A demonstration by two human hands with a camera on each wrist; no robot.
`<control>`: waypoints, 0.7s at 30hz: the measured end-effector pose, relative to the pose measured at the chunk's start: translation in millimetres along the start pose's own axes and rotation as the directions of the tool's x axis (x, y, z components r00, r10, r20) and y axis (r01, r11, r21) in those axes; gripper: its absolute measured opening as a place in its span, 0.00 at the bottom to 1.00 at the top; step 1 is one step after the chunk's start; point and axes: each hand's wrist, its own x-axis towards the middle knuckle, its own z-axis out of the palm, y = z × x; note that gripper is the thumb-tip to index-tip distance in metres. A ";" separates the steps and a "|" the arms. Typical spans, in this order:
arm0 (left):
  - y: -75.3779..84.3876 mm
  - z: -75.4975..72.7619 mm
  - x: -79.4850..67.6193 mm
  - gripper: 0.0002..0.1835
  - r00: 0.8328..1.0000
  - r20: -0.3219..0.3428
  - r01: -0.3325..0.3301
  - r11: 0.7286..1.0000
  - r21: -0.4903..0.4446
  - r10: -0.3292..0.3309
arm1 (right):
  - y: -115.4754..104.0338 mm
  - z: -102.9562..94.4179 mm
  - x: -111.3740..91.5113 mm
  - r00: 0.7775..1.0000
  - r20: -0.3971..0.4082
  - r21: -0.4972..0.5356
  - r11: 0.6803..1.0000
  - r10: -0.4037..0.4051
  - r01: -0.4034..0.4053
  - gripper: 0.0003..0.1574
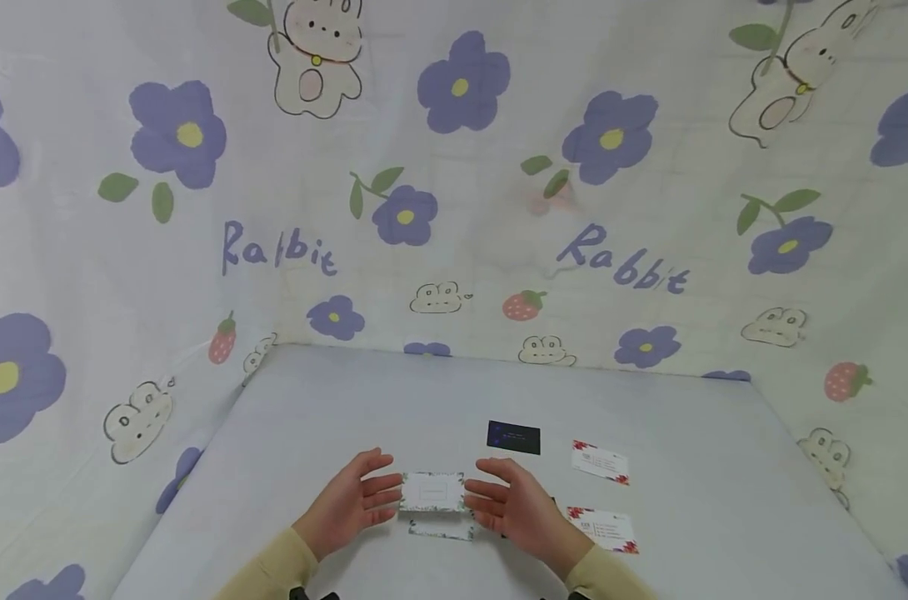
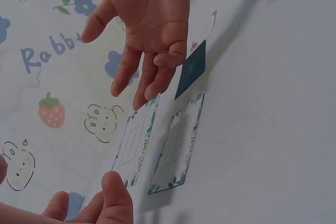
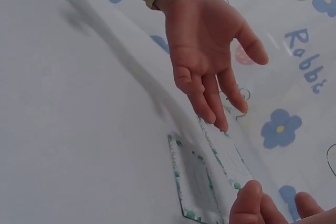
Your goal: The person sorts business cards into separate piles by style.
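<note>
My left hand and right hand face each other, palms inward, with fingers fairly straight. Between their fingertips is a white card with a green leafy border; the fingertips touch or nearly touch its two short ends. It looks raised off the table. A second leafy-bordered card lies nearer to me, partly overlapped by the first in the head view and shaded in the left wrist view. Beside my right hand lies a white card with red flowers. A dark card is mostly hidden beneath that hand.
Farther back on the pale table lie a black card and another white card with red flowers. A curtain printed with flowers and rabbits surrounds the table at the back and sides.
</note>
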 end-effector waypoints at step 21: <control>-17.1 13.9 -4.8 0.45 0.999 0.036 0.022 0.999 0.035 -0.023 | 21.6 -13.7 -17.4 0.999 0.000 0.021 0.999 0.040 -0.040 0.45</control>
